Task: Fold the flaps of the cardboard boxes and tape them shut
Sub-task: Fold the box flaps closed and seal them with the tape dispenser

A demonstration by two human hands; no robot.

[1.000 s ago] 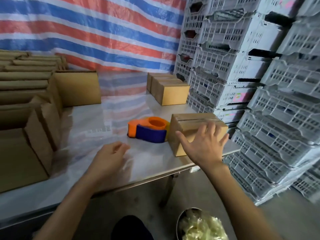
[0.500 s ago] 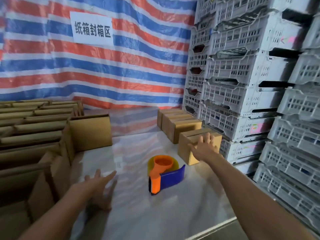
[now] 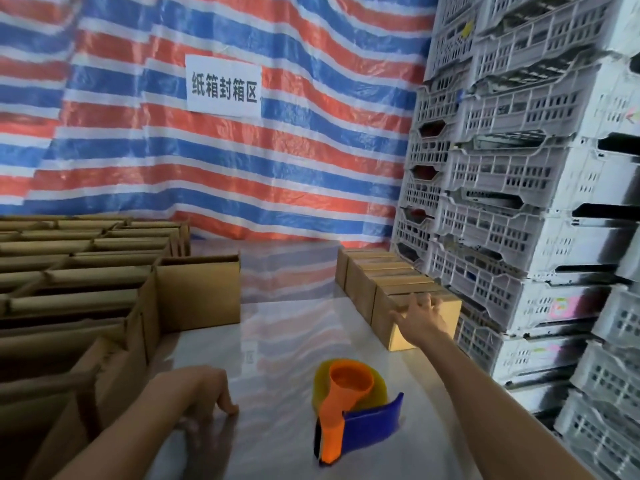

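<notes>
Striped tarp point(image 3: 242, 174) across the back, paper sign point(image 3: 223, 86) pinned on it. Stacked white crates point(image 3: 519, 209) wall off the right side. Shiny table point(image 3: 277, 341) between them.

Left of the table: a block of open boxes point(image 3: 86, 289), flaps up, waiting their turn. Right edge, close against the crates: a row of closed boxes point(image 3: 363, 271) running away from me. The nearest box point(image 3: 384, 323) sits at the near end of that row, touching its neighbour. I cannot tell from here whether its seam is taped.

Tape dispenser point(image 3: 349, 407) lies on the table in front of me, between the two arms, nobody holding it.

Right hand point(image 3: 420, 315): fingers spread and fairly straight, laid on the near top edge of the nearest box, pressing rather than gripping. Left hand point(image 3: 204, 389): fingers curled downward, tips on the table, holding nothing.

My read: this box is being parked with the finished ones. To do it well:
- push low and flat so it slides and does not tip
- square it flush with the row, away from the table edge
- leave the dispenser where either hand finds it
- send the left hand to the open boxes for the next one
</notes>
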